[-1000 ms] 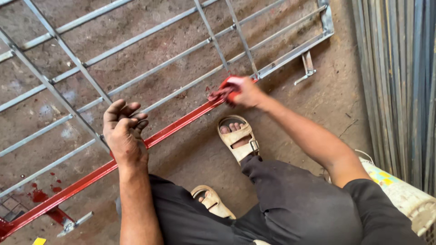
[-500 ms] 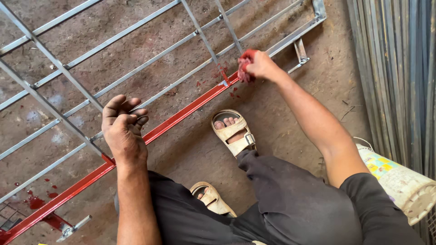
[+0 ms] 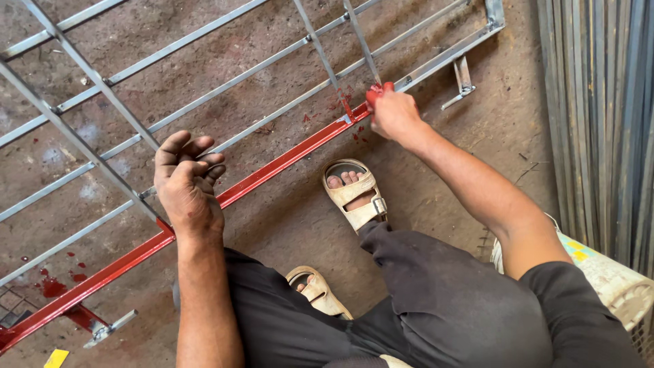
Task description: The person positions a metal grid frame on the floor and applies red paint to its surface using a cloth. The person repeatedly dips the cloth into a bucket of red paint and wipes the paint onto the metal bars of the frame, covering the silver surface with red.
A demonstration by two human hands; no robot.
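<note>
Clamped in the right hand (image 3: 395, 114) is a small red applicator (image 3: 376, 90), its kind not clear, pressed to the lower rail (image 3: 272, 162) of a metal window grille (image 3: 88, 68) that lies flat on the floor. Left hand (image 3: 185, 182) rests on the same rail farther along, fingers curled loosely around nothing, apparently steadying the frame.

Progress, as judged from colour: the rail is coated red from the lower left corner up to the applicator. Beyond that point the rail end (image 3: 449, 54), the corner and the small mounting lug (image 3: 460, 82) are bare grey steel. All inner bars are also uncoated. Most of the grille therefore appears to remain.

Surface: rough concrete floor (image 3: 272, 225), with red drips near the applicator and a larger red patch (image 3: 51, 286) at lower left. Sandalled feet (image 3: 354, 192) stand beside the rail. Bare steel bars (image 3: 599, 102) lean at right; a pale container (image 3: 606, 272) sits beside the knee.
</note>
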